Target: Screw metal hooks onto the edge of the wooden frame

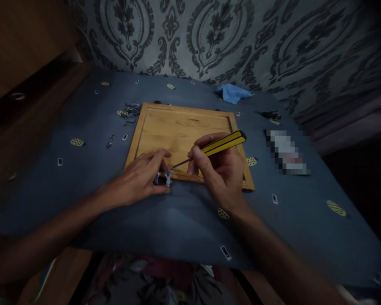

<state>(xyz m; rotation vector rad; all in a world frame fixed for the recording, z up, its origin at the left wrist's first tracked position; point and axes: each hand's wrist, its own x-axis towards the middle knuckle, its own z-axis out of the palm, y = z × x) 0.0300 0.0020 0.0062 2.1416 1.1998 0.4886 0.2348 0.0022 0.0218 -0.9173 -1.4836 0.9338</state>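
Observation:
A wooden cabinet door with a raised frame lies flat in front of me. At its near edge sits a metal hinge, partly covered by my fingers. My left hand grips this hinge, thumb in front and fingers over the door's edge. In my right hand is a screwdriver with a yellow and black handle, held like a pen. Its thin shaft slants down to the left, and the tip is at or just above the hinge; contact cannot be made out.
Several small screws and a cluster of metal hardware lie left of the door. Behind it on the right is a blue cloth. A dark object and a blurred-out flat item lie to the right on the blue cover.

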